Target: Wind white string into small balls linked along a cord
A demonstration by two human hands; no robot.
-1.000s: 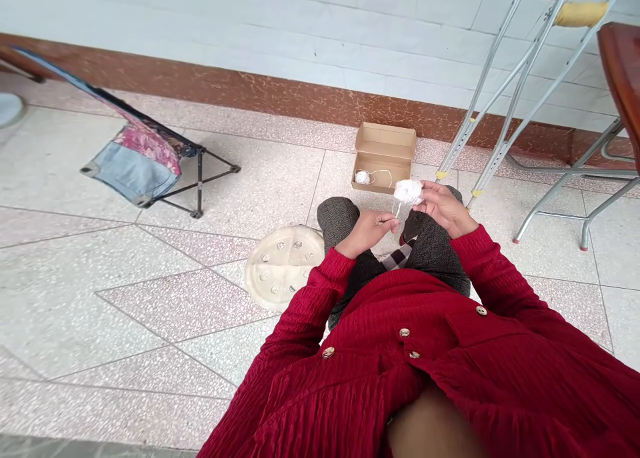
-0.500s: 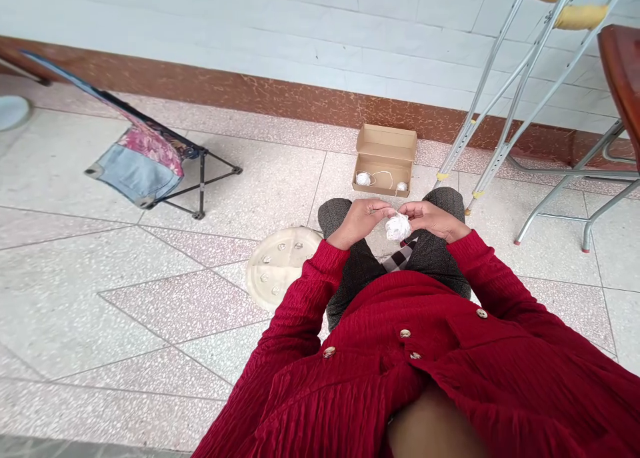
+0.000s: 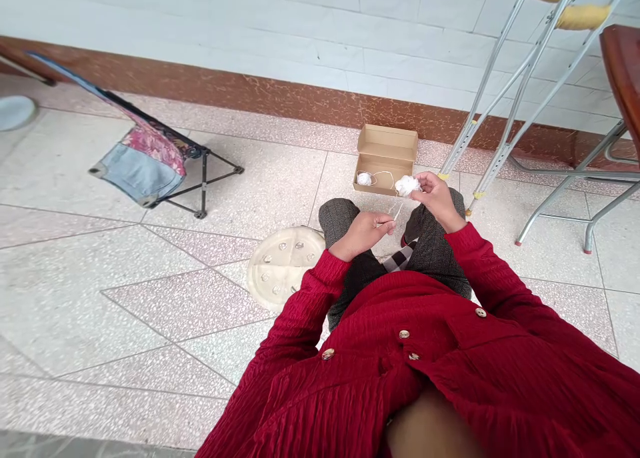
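Observation:
My right hand point(image 3: 435, 197) is closed on a ruffled white yarn bundle point(image 3: 408, 185), held in front of the cardboard box's right end. Lower and to the left, my left hand point(image 3: 369, 233) pinches thin white yarn point(image 3: 399, 211) between its fingertips, above the gap between my knees. Strands run up from there toward the bundle. In the open box point(image 3: 375, 186) lies a white yarn ball point(image 3: 365, 179) with a loose strand curling to the right. The bundle and my right hand hide the box's right corner.
A folding chair point(image 3: 145, 165) stands at the left, and a round pale stool top point(image 3: 280, 268) is beside my left knee. Metal crutches point(image 3: 500, 145) lean against the wall at right, near a brown chair point(image 3: 623, 78). The tiled wall point(image 3: 300, 18) rises behind the box.
My right hand has moved up and away with the white yarn bundle, to just before the box. My left hand has dropped slightly, so the hands are now apart with strands between them.

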